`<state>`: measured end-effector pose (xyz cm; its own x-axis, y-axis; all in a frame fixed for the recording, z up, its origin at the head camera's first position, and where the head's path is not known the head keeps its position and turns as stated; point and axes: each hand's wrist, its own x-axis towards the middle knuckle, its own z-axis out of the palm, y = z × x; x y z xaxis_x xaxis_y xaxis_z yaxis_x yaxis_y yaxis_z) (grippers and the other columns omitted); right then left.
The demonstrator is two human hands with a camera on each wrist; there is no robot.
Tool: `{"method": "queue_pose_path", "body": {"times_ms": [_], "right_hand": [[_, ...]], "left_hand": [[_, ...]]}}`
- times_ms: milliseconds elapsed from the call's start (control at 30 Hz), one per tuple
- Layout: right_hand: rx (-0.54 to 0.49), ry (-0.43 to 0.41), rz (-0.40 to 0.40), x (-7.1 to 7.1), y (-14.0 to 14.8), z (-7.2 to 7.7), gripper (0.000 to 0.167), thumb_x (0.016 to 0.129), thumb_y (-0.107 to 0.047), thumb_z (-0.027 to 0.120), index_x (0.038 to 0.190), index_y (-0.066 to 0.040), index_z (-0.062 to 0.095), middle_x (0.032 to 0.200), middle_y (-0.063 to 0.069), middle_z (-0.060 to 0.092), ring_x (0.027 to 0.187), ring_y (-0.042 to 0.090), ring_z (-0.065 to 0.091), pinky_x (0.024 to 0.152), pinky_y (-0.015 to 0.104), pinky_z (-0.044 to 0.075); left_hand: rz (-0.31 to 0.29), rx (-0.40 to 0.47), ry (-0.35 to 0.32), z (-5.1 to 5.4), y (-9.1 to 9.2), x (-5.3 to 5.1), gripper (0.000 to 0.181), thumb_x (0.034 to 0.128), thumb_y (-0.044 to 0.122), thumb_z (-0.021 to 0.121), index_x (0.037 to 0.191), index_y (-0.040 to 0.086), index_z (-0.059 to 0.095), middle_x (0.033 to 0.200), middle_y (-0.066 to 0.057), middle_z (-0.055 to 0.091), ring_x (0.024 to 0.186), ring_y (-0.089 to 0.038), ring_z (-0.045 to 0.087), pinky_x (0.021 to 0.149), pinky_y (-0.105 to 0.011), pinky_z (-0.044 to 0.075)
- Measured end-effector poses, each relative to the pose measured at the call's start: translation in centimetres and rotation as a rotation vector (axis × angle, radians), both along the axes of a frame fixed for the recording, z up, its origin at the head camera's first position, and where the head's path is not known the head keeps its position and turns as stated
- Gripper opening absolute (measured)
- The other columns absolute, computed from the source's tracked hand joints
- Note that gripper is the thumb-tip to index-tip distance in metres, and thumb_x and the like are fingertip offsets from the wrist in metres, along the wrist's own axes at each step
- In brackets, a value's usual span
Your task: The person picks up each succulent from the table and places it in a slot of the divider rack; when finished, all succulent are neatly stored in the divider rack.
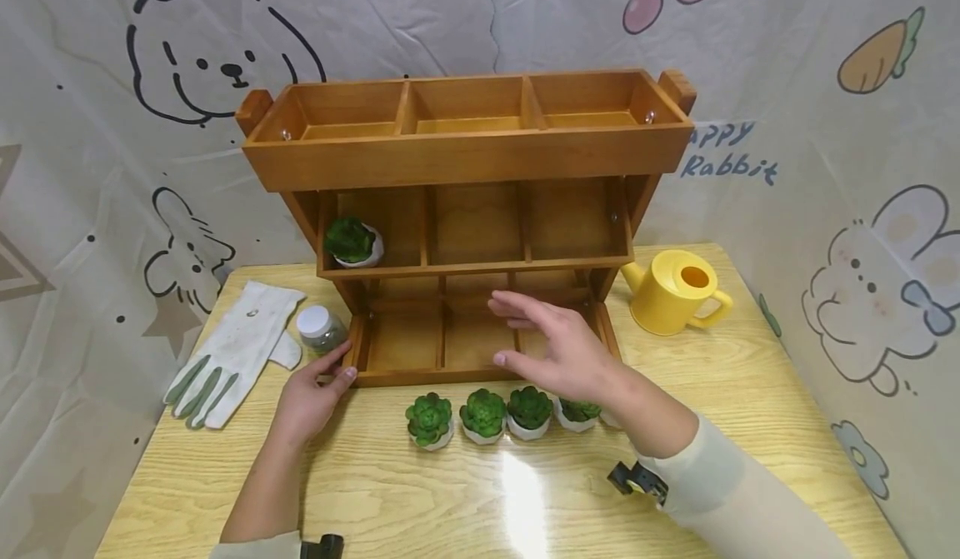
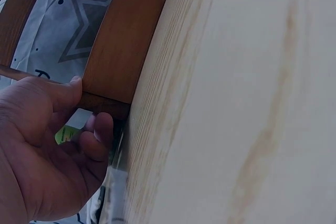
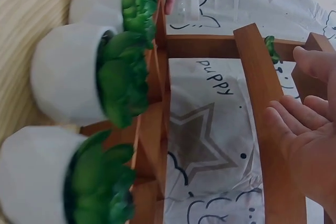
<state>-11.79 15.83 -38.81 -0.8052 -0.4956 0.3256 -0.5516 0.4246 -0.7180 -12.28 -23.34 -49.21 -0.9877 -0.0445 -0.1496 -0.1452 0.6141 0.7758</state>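
Head: left hand (image 1: 309, 396) at shelf edge (image 1: 480, 374)

The left hand (image 2: 52, 156) was gripping a brown wooden shelf (image 2: 123, 35) at its corner. The pale, grained table (image 2: 226, 93) filled the right side, and a star-printed cloth (image 2: 55, 27) was behind the shelf.

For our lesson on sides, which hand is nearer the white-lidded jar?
Left. The left hand is just in front of the jar; the right hand is farther off, to its right.
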Motion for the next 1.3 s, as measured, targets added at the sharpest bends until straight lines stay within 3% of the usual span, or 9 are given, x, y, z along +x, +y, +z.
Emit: {"method": "queue_pose_path", "body": {"times_ms": [333, 667, 967, 1300], "right_hand": [[0.013, 0.043, -0.020, 0.8, 2.1, -1.4, 0.072, 0.089, -0.021, 0.085, 0.152, -0.011, 0.051, 0.145, 0.001, 0.061, 0.122, 0.021, 0.066, 0.104, 0.042, 0.051], [0.076, -0.001, -0.062, 1.9, 4.4, -2.1, 0.075, 0.089, -0.023, 0.085, 0.154, -0.016, 0.049, 0.146, -0.001, 0.060, 0.123, 0.025, 0.064, 0.103, 0.048, 0.051], [0.110, -0.017, -0.094, 2.8, 6.6, -3.2, 0.075, 0.089, -0.026, 0.085, 0.154, -0.015, 0.049, 0.147, 0.001, 0.060, 0.123, 0.028, 0.063, 0.101, 0.052, 0.051], [0.127, -0.074, -0.154, 4.0, 9.2, -4.2, 0.080, 0.086, -0.032, 0.087, 0.155, -0.018, 0.049, 0.148, -0.006, 0.059, 0.126, 0.031, 0.062, 0.105, 0.054, 0.048]], "left_hand": [[0.005, 0.006, -0.014, 0.2, 0.0, 0.0, 0.052, 0.1039, 0.030, 0.066, 0.154, 0.019, 0.054, 0.114, -0.012, 0.066, 0.101, -0.025, 0.061, 0.085, -0.036, 0.048], [0.015, 0.026, -0.024, 0.1, 0.0, 0.1, 0.053, 0.1036, 0.031, 0.066, 0.154, 0.021, 0.054, 0.115, -0.011, 0.064, 0.102, -0.025, 0.060, 0.084, -0.036, 0.048], [0.012, 0.015, -0.015, -0.2, -0.2, -0.1, 0.052, 0.1039, 0.030, 0.066, 0.154, 0.020, 0.054, 0.114, -0.011, 0.064, 0.099, -0.023, 0.062, 0.083, -0.034, 0.050], [0.006, 0.026, -0.014, 0.0, -0.1, 0.0, 0.052, 0.1039, 0.030, 0.066, 0.153, 0.019, 0.054, 0.114, -0.012, 0.064, 0.096, -0.022, 0.061, 0.082, -0.034, 0.050]]}}
